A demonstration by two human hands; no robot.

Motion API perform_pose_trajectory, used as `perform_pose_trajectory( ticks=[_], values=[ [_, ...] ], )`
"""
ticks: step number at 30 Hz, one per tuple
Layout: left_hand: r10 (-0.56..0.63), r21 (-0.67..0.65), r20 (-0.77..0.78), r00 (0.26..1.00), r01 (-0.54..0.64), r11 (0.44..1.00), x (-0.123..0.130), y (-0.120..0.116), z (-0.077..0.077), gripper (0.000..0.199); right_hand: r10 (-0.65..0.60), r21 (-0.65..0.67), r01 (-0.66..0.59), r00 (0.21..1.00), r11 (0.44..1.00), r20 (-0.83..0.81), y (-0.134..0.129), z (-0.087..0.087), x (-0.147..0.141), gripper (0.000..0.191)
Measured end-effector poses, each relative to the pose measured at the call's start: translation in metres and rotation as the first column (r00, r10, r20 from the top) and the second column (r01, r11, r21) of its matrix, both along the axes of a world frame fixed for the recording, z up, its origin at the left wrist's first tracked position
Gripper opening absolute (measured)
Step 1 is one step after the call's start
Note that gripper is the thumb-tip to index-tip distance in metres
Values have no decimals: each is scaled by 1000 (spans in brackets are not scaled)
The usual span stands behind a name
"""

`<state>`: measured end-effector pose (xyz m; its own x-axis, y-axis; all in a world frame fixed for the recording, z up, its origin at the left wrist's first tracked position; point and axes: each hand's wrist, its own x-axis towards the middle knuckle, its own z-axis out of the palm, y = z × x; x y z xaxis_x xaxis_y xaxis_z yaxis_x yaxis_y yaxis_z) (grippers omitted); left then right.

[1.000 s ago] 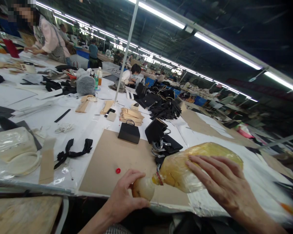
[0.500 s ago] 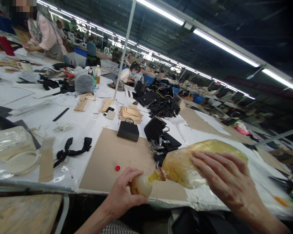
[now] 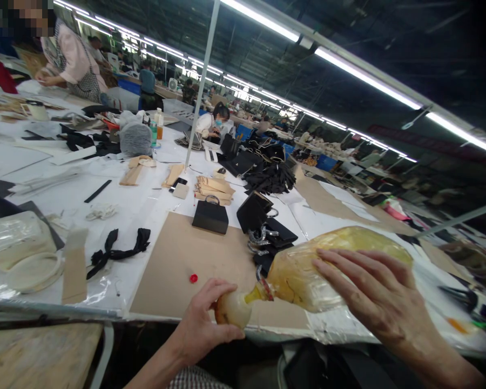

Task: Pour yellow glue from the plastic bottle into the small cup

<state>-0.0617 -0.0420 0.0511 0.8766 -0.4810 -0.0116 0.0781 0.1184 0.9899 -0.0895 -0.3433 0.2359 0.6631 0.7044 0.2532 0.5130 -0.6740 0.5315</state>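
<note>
Head view: the right hand [image 3: 383, 302] is gripping a tilted yellowish plastic bottle [image 3: 332, 267] over the table's near edge, its neck pouring into a small pale container [image 3: 233, 309] that the left hand [image 3: 200, 327] is clasping. A red cap [image 3: 193, 278] is lying on the brown cardboard sheet [image 3: 186, 259]; black bags [image 3: 210, 216] and metal clips [image 3: 259, 237] are sitting just behind.

A clear plastic bottle [image 3: 332, 265] of yellowish liquid is lying tilted, neck down, its mouth pressing into a small cream-coloured container [image 3: 233, 308] at the bench's near edge.
</note>
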Motion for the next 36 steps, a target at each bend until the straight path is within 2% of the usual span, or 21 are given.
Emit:
perform_pose_trajectory(
  ticks=[36],
  values=[
    [9, 2, 27, 1000, -9, 1000, 4, -1, 0, 67, 18, 51, -18, 1000, 999, 4, -1, -4, 4, 54]
  ],
)
